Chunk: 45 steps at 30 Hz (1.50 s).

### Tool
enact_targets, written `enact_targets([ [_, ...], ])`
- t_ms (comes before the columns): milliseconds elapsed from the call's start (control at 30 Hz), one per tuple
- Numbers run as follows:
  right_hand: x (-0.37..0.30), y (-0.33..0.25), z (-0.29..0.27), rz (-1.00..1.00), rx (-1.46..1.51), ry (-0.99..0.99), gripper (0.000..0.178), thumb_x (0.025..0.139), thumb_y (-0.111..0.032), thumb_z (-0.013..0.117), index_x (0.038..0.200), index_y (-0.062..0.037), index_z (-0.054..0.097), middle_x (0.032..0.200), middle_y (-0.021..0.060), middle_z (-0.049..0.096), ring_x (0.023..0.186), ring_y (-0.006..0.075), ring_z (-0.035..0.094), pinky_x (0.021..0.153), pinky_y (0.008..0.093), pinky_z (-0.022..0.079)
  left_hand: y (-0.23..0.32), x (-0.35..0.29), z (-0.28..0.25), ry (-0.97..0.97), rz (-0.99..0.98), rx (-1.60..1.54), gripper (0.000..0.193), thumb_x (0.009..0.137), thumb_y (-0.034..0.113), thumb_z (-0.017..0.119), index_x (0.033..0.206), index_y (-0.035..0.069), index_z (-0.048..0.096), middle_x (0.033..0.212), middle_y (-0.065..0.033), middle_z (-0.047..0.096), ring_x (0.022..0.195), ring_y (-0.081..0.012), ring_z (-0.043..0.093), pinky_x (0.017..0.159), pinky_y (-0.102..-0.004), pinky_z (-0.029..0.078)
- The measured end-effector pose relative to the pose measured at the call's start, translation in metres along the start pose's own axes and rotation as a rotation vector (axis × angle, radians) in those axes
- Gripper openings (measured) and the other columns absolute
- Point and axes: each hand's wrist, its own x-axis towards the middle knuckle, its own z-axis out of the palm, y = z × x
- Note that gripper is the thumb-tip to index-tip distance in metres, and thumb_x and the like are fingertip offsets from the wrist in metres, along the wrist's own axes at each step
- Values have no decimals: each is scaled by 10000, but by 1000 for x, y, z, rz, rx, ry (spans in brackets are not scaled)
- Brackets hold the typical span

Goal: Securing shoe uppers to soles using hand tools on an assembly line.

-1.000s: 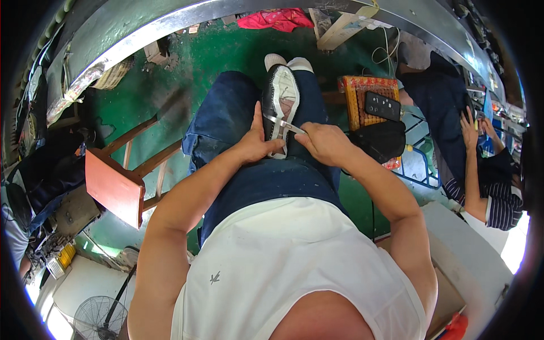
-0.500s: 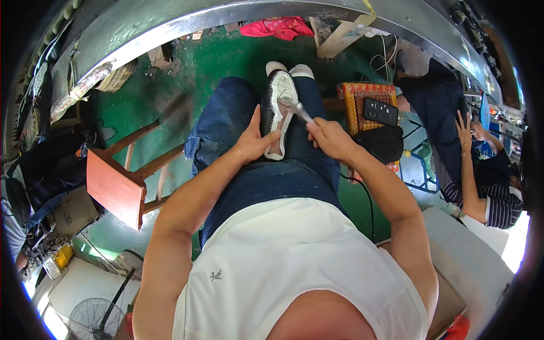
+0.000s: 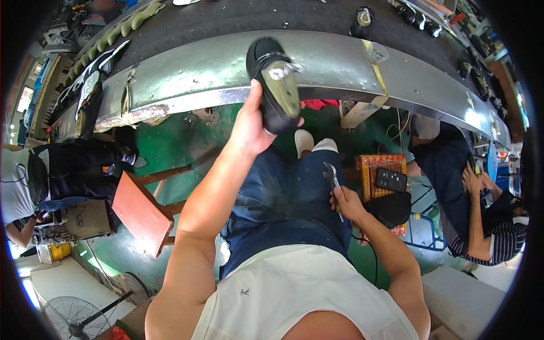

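Raised over the near edge of the workbench, my left hand (image 3: 254, 127) is closed around a black shoe (image 3: 262, 62). The top of an olive-green shoe last (image 3: 284, 93) shows inside its opening, with a shiny silver patch. The sole faces away from me. Lower down, beside my right thigh, my right hand (image 3: 347, 204) grips the handle of metal pliers (image 3: 334, 177) with a curved head pointing up. The pliers are apart from the shoe.
A metal-edged workbench (image 3: 204, 62) runs across the front, with another shoe (image 3: 362, 21) on it. At left stands a reddish wooden chair (image 3: 141, 212); at right, a woven-top stool (image 3: 371, 170) carries a black phone (image 3: 391, 180). A co-worker (image 3: 481, 226) sits farther right.
My left hand has lifted the shoe from my lap up to the bench edge and turned it from sole-up to opening-up. My right hand has drawn the pliers away from the shoe.
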Motion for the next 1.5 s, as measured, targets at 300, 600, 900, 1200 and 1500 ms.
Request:
enact_targets([
  [300,6,-1,-7,39,38,10,442,1080,-349,427,1007,46,613,803,112,675,663,184,668,653,332,535,10,50,0,203,-12,-40,653,1051,592,327,1377,71,547,1274,-195,634,1184,-387,610,983,-557,505],
  [600,19,-5,-18,43,73,-66,428,1081,-339,429,996,40,609,794,110,678,652,189,676,635,337,538,36,173,35,82,-17,135,627,1063,587,301,1278,72,588,1107,-156,686,1006,-351,685,848,-471,569],
  [900,38,-11,-36,124,214,-120,422,1082,-329,421,1012,35,624,809,108,697,659,183,692,641,334,548,15,363,66,247,171,1929,1188,857,724,601,1582,-63,83,1539,-315,379,1443,-399,394,1193,-442,304],
  [1200,75,-16,-65,71,319,-196,421,1087,-323,401,1002,28,618,834,103,706,674,176,698,645,325,550,14,428,56,316,358,1952,747,887,311,730,1455,-61,420,1310,-281,618,1226,-399,608,1027,-439,493],
  [1500,98,-50,-80,117,231,-264,434,1079,-367,435,1002,15,628,835,98,704,681,158,702,634,321,551,86,396,-5,-11,458,1664,499,948,142,655,1390,-48,525,1309,-210,653,1138,-249,667,959,-341,536],
])
